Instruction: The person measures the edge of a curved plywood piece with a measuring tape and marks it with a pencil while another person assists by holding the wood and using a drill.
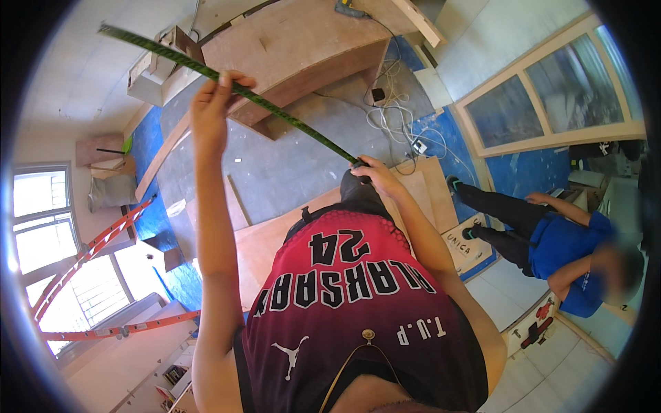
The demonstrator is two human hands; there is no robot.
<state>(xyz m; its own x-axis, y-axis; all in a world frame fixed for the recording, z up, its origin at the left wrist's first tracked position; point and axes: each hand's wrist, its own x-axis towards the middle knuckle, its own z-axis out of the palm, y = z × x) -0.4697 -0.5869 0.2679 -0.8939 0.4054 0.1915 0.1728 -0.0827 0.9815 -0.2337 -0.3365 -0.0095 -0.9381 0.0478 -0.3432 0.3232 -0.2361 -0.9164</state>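
A green tape measure blade (296,124) stretches slantwise in front of my body, its free end pointing to the far left. My left hand (215,103) is raised with the blade pinched between thumb and fingers, partway along its length. At the other end, my right hand (379,177) is closed around the dark case of the tape measure (359,169), near my waist. Most of that case is hidden by the fingers. Beyond the blade stands a large plywood box-like structure (296,51).
A person in a blue shirt (571,248) is at the right. Tangled white cables (396,120) lie on the grey floor. An orange ladder (96,248) stands at left. A power drill (350,8) rests on the plywood top. A wooden-framed glass panel (537,89) leans at far right.
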